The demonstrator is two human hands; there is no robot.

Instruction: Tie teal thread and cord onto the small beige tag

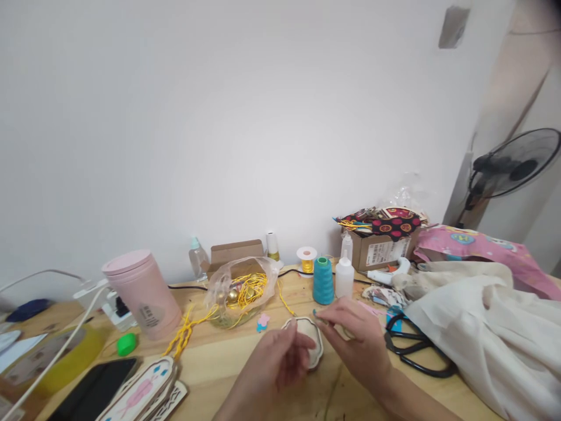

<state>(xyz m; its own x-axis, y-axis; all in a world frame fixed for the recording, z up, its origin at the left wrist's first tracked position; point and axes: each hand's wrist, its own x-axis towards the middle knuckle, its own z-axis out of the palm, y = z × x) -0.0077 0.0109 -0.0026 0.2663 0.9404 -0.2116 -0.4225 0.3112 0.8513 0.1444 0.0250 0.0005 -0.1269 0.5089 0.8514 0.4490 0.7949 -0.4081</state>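
Head view. Wooden plaque [312,342] lies flat on table [219,365], just in front of blue thread cone [323,280]. Left hand [274,365] curls over plaque's near-left edge, fingers loosely bent, touching it; firm grip or not, cannot tell. Right hand [357,342] pinches something tiny at plaque's top right, thumb and forefinger nearly closed; the item is too small to name. Long axis of plaque runs away from viewer, scalloped end toward cone. Judgement: steady plaque with left, keep pinch low, place squarely. Scissors [414,348] lie right of cone, pink cup [142,292] well left.
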